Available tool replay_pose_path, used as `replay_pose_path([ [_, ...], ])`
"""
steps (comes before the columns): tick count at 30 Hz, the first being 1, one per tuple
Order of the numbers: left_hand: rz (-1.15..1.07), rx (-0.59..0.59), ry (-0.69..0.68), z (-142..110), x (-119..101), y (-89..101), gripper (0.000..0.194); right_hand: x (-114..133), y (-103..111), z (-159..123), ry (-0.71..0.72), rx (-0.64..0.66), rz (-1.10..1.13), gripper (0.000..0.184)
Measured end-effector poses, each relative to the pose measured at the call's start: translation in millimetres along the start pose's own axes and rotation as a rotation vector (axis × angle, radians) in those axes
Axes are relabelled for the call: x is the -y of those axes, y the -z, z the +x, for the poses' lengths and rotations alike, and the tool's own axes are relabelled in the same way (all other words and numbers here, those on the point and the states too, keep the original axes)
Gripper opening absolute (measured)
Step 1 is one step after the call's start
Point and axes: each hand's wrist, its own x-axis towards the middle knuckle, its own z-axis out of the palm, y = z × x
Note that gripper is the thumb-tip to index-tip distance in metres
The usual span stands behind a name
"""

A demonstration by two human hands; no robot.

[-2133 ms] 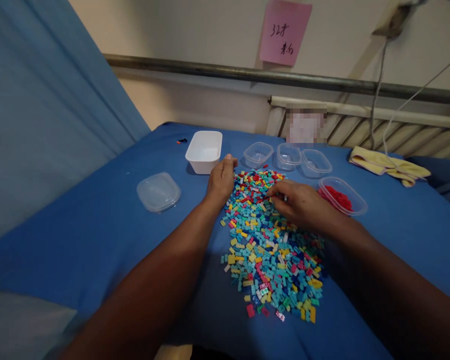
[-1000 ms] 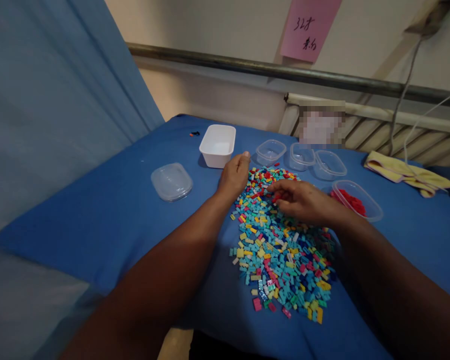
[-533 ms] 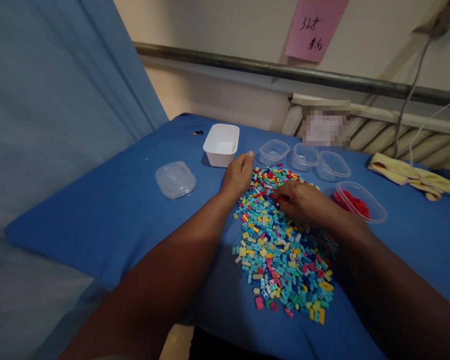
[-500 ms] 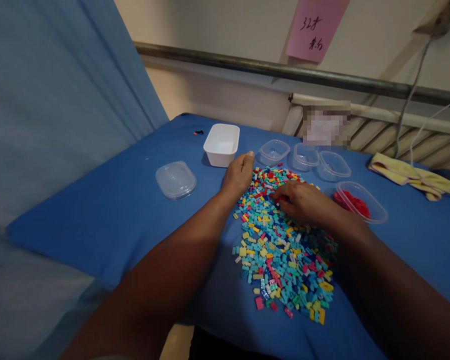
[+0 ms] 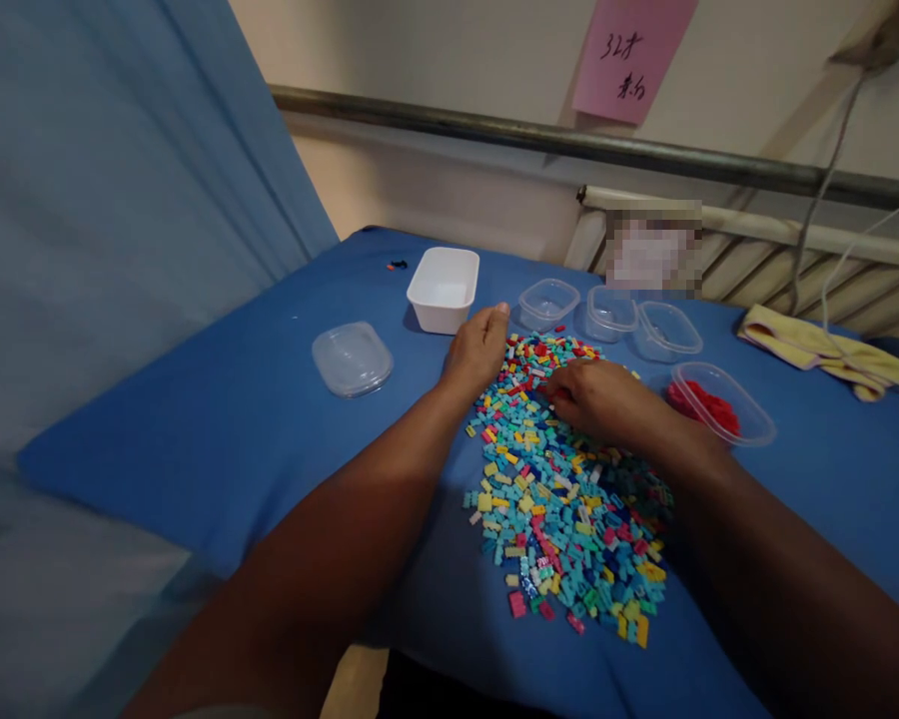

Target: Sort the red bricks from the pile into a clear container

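Observation:
Small toy building bricks [image 5: 561, 479] lie in a broad, mixed pile of turquoise, yellow, pink, red and other colours. My left hand [image 5: 477, 350] rests on its edge at the pile's far left side, thumb uppermost; its other fingers are mostly hidden. Over the upper middle of the pile, my right hand [image 5: 599, 397] is bent down with curled fingers closed among the bricks. Some red shows by its fingertips, but what they hold is hidden. Right of that hand, a clear tub [image 5: 756, 424] contains red bricks [image 5: 708, 404].
Behind the pile stand three clear tubs [image 5: 548, 300] and a white bin [image 5: 442, 290]. A clear lid [image 5: 352, 359] lies to the left on the blue cover [image 5: 217, 419]. At right is a yellow cloth [image 5: 816, 350]. A blue curtain [image 5: 120, 150] hangs at left; a rail [image 5: 494, 130] crosses the wall.
My right hand's fingers have shifted slightly among the bricks, and less red shows at their tips. My left hand and the tubs stay in place.

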Motion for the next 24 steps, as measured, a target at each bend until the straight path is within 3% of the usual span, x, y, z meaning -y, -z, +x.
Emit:
replay_pose_path([
  [7, -0.015, -0.009, -0.004, 1, 2, 0.5, 0.057, -16, 24, -38, -0.055, -0.198, 0.289, 0.019],
  [12, 0.003, -0.014, 0.006, 3, -1, 3.1, 0.054, -54, 33, -97, -0.244, -0.43, 0.213, 0.022],
  [16, -0.003, -0.017, -0.013, 4, 0, 3.2, 0.053, -89, 19, -134, -0.386, -0.582, 0.044, 0.025],
  [19, 0.001, -0.015, -0.04, 4, -7, 5.9, 0.052, -107, 0, -145, -0.382, -0.688, 0.011, 0.027],
  [22, 0.047, -0.027, -0.041, 5, -22, 15.2, 0.04, -117, -17, -148, -0.352, -0.693, 0.0, 0.03],
  [24, 0.073, 0.028, -0.014, 5, -34, 25.6, 0.032, -119, -24, -148, -0.347, -0.702, -0.005, 0.029],
])
